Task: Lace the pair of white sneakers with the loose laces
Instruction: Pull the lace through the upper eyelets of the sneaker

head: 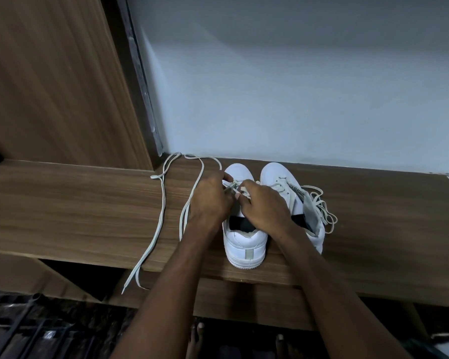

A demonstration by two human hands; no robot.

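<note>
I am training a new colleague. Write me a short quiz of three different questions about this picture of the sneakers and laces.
1. True or false: both hands are working at the left sneaker.
2. Multiple choice: where does the long loose lace lie? A) inside a shoe B) on the wooden shelf, with one end hanging over the front edge C) on the floor only
3. Short answer: which shoe has a bundle of lace heaped beside it?

Key
1. True: the left hand and the right hand both pinch lace over its eyelets.
2. B
3. The right sneaker; the bundle is at its right side.
</note>
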